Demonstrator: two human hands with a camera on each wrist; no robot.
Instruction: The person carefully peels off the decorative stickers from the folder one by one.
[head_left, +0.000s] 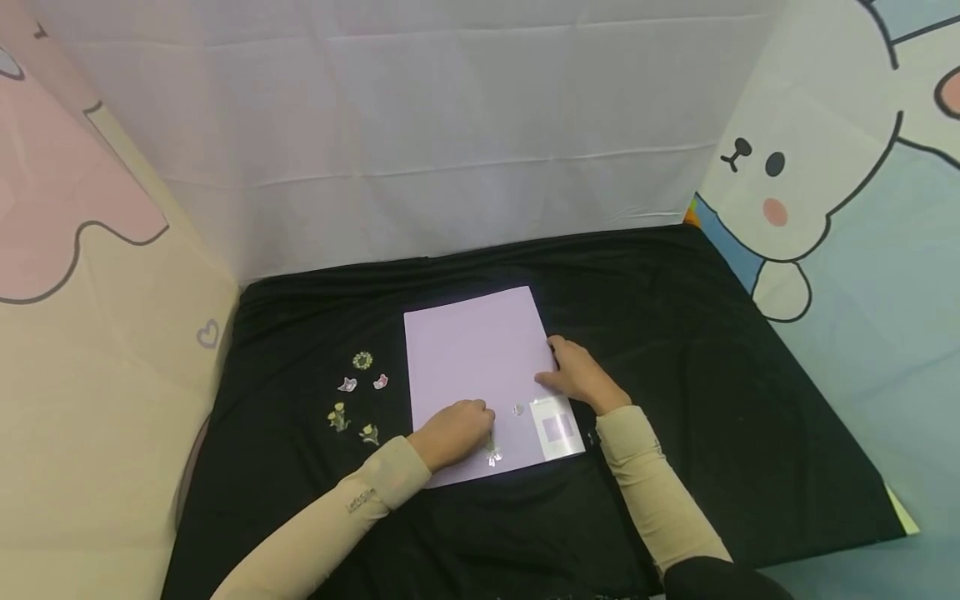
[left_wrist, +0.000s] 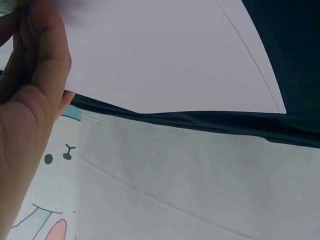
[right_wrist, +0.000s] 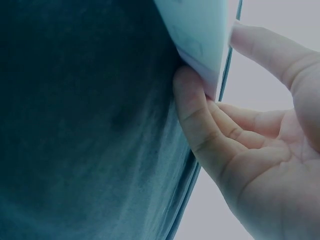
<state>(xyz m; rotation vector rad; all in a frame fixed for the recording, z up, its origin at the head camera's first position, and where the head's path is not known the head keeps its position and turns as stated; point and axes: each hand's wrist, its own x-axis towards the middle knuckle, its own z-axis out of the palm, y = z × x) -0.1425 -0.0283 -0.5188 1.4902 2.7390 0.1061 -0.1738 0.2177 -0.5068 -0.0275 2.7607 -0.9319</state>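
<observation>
A pale purple folder (head_left: 472,350) lies on the black cloth. My left hand (head_left: 455,431) is over its lower left part with curled fingers, pinching a small flower sticker (head_left: 492,457); a green stem and a whitish bow show below the fingers, which hide its upper part. In the left wrist view the left hand (left_wrist: 35,65) has its fingertips together at the top left corner. My right hand (head_left: 581,375) grips the folder's right edge, thumb on top. The right wrist view shows the right hand's (right_wrist: 250,145) index finger against that edge.
Left of the folder lie a wreath sticker (head_left: 363,360), two butterfly stickers (head_left: 347,384) and two yellow flower stickers (head_left: 338,417). On the folder are a small clear round piece (head_left: 518,410) and a white label (head_left: 556,427). Printed cloth walls surround the black cloth (head_left: 720,400).
</observation>
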